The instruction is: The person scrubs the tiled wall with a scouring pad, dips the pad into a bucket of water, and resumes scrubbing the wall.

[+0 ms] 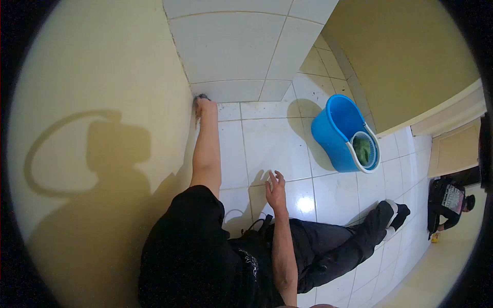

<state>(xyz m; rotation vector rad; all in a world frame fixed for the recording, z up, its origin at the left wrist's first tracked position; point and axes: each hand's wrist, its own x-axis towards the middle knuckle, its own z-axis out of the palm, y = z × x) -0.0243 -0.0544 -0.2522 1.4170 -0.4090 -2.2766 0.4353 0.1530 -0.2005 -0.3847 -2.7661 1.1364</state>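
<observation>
My left hand [206,105] reaches far out to the corner where the yellow wall meets the white tiled block, low by the floor. Its fingers are closed on a small dark scrubbing pad [204,97], mostly hidden; I cannot tell its exact kind. Dark grime marks the wall edge beside it. My right hand [276,188] is held over the floor tiles in front of my lap, fingers apart and holding nothing. To its upper right stands a blue mop bucket [324,128] with a white handle and a white wringer basket with something green inside.
The tiled block [231,46] stands beyond my left hand, and the yellow wall [118,205] runs along my left side. My legs [334,246] stretch right across the white floor tiles [272,138]. Another person [452,203] is low by the far right wall.
</observation>
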